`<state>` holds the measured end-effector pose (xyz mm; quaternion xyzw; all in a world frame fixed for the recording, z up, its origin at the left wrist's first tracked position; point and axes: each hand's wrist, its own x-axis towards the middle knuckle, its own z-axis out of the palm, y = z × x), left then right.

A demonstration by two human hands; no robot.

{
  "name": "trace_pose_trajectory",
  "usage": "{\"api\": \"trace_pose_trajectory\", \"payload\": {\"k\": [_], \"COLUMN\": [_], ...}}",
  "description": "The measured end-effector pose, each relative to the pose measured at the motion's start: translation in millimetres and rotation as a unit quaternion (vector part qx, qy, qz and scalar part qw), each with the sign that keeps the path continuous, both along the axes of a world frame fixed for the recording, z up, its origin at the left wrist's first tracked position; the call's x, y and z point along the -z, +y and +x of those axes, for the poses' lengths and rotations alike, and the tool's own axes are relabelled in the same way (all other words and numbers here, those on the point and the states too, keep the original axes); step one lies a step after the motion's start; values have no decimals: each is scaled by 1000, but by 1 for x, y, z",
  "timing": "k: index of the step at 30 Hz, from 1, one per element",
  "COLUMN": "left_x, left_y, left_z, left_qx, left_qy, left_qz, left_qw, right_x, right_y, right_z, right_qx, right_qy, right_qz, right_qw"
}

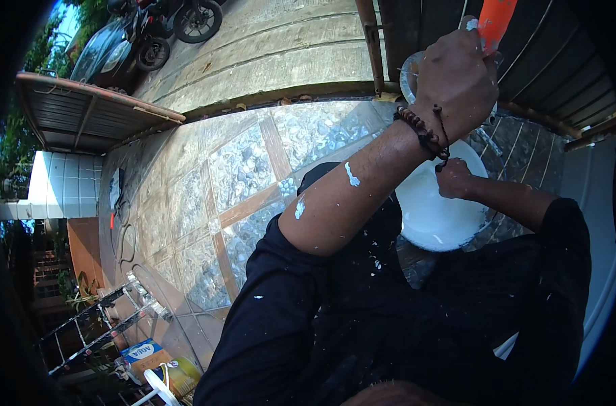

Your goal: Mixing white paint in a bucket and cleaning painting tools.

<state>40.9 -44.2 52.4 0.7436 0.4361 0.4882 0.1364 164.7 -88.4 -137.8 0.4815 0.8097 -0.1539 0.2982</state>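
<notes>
My left hand (457, 84), with a dark beaded bracelet at its wrist, reaches across to the upper right. Its fingers are closed round a bright orange plastic tool (495, 26), whose far end runs out of the picture. White paint-like splashes mark the left forearm. Lower down, my right hand (455, 178) is closed over a large white tub (433, 213); what its fingers grip is hidden. White material coats the tub's inside. Partly behind my left hand stands a smeared round bucket (409, 76).
Dark metal gate panels (551, 54) rise at the upper right, with another panel (91, 111) at the left. Patterned tiles (247, 159) cover the floor. A paint-spotted ladder (105, 325), a blue-and-brown carton (146, 355) and a yellow pail (179, 379) are at lower left. Motorbikes (152, 51) stand beyond.
</notes>
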Motion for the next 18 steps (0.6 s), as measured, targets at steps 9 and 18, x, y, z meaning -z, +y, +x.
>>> {"api": "trace_pose_trajectory", "payload": {"k": [9, 18], "left_x": [-4, -12], "left_y": [1, -13], "left_z": [-6, -15], "left_qx": [-40, -27], "left_qy": [16, 29], "left_qz": [86, -28], "left_qw": [995, 999], "right_x": [16, 33], "right_y": [0, -26], "right_z": [-7, -7], "right_qx": [-28, -54], "right_qy": [0, 73], "right_qz": [4, -41], "right_qw": [1000, 995]}}
